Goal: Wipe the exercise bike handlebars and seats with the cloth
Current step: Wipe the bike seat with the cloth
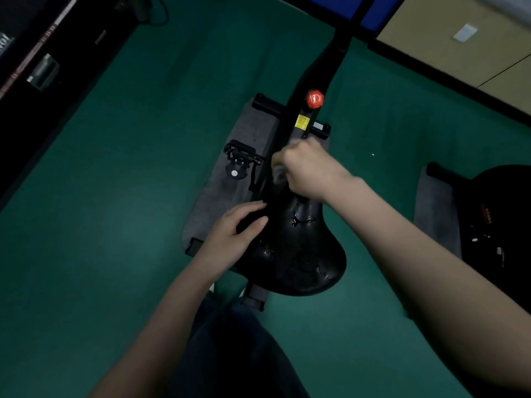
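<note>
A black exercise bike seat with a cracked, shiny surface sits below me in the middle of the view. My right hand grips a bunched grey cloth at the narrow nose of the seat; most of the cloth is hidden inside the fist. My left hand rests on the seat's left edge with the fingers nearly straight. The bike's black frame runs up and away from the seat, carrying a red knob. The handlebars are out of view.
The bike stands on a grey mat over a green floor. A black pedal sticks out left of the frame. A second black bike on its own mat stands at the right edge. Dark equipment fills the upper left.
</note>
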Demonstrator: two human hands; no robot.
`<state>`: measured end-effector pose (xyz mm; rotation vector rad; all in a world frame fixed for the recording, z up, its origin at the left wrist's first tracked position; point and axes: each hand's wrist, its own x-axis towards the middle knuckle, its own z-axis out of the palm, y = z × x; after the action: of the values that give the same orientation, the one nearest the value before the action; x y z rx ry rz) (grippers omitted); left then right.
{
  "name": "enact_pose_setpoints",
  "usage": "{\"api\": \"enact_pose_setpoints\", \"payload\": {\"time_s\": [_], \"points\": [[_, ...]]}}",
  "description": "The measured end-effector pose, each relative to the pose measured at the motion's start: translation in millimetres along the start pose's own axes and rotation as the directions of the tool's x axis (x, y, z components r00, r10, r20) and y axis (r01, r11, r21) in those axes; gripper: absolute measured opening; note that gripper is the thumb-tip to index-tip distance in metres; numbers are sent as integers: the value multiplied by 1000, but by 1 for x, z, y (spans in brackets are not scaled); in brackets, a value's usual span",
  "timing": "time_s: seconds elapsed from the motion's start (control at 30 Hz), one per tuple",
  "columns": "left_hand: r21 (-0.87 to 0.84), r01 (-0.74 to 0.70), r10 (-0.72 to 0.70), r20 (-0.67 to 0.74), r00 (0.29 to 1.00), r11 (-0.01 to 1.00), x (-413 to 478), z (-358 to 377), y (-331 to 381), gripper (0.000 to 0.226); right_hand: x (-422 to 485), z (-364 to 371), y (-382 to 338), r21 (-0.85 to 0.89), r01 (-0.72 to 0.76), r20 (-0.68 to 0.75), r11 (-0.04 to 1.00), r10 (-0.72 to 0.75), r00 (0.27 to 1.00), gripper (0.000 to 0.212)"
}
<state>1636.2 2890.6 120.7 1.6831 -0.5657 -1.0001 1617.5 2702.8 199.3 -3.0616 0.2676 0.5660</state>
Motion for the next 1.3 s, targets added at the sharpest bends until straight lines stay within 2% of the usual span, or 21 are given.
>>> {"api": "enact_pose_setpoints", "payload": {"time_s": [0.1, 0.2, 0.3, 0.4, 0.47, 0.53, 0.6, 0.63, 0.67, 0.7, 0.73, 0.77, 0.8, 0.83, 0.9, 0.97, 1.1, 1.13, 1.2, 1.27, 1.3], "points": [[-23, 1, -1, 2, 1000, 1000, 0, -2, -2, 24, -18, 13, -9, -22, 162, -41, 987, -163, 986, 33], [-94, 28, -27, 12, 1000, 995, 0, -2, -4, 23, -22, 17, 9, 121, 61, -203, 991, -36, 979, 36], [-133, 39, -39, 2, 999, 990, 0, -2, -4, 23, -28, 24, 8, 208, -27, -358, 978, 102, 928, 32], [-161, 37, -40, -17, 999, 986, 1, 0, -3, 24, -42, 35, -8, 126, 108, -323, 986, -62, 944, 32], [-171, 37, -41, -21, 999, 985, 1, 1, -3, 25, -47, 35, -5, 151, 165, -329, 975, -108, 938, 33], [-172, 40, -46, -28, 999, 984, 1, 2, -3, 25, -39, 32, 8, 255, 130, -409, 958, -15, 912, 32], [-170, 42, -50, -40, 998, 985, 0, 3, -5, 25, -26, 30, 21, 429, 35, -470, 903, 190, 862, 30], [-172, 44, -52, -43, 998, 984, 0, 3, -6, 25, -20, 30, 27, 554, -26, -458, 832, 331, 825, 29], [-177, 46, -55, -45, 997, 983, 0, 3, -7, 25, -14, 32, 34, 706, -88, -385, 703, 485, 785, 27], [-183, 47, -57, -46, 997, 982, 0, 3, -8, 25, -9, 33, 40, 858, -122, -252, 499, 615, 747, 24], [-190, 47, -57, -48, 997, 981, -1, 4, -8, 25, -8, 37, 47, 961, -116, -91, 251, 682, 726, 20], [-198, 42, -54, -55, 997, 979, -1, 4, -9, 25, -9, 40, 50, 997, -80, 47, 16, 691, 722, 17], [-201, 37, -51, -63, 997, 979, -2, 3, -8, 25, -11, 45, 52, 986, -33, 136, -162, 676, 724, 14], [-203, 37, -51, -65, 997, 978, -2, 4, -8, 26, -16, 50, 52, 960, 8, 188, -281, 662, 726, 11], [-219, 40, -57, -71, 996, 975, -3, 6, -6, 27, -27, 60, 46, 925, 59, 221, -375, 659, 719, 9], [-237, 44, -67, -87, 994, 971, -3, 7, -4, 27, -42, 72, 34, 946, 38, 208, -321, 693, 690, 13], [-240, 52, -82, -116, 990, 969, -2, 9, -4, 26, -85, 93, 7, 983, -180, 95, 31, 756, 648, 12], [-244, 49, -79, -115, 990, 969, -3, 9, -3, 26, -94, 94, -2, 972, -200, 29, 127, 775, 631, 11], [-249, 40, -71, -115, 991, 968, -4, 10, -2, 27, -99, 90, -17, 928, -176, -187, 328, 819, 542, 14], [-251, 36, -67, -116, 991, 967, -5, 10, 0, 27, -94, 84, -30, 876, -132, -361, 463, 812, 458, 19], [-251, 38, -68, -114, 991, 967, -4, 10, 0, 27, -90, 81, -34, 852, -124, -408, 509, 792, 455, 21]]}}
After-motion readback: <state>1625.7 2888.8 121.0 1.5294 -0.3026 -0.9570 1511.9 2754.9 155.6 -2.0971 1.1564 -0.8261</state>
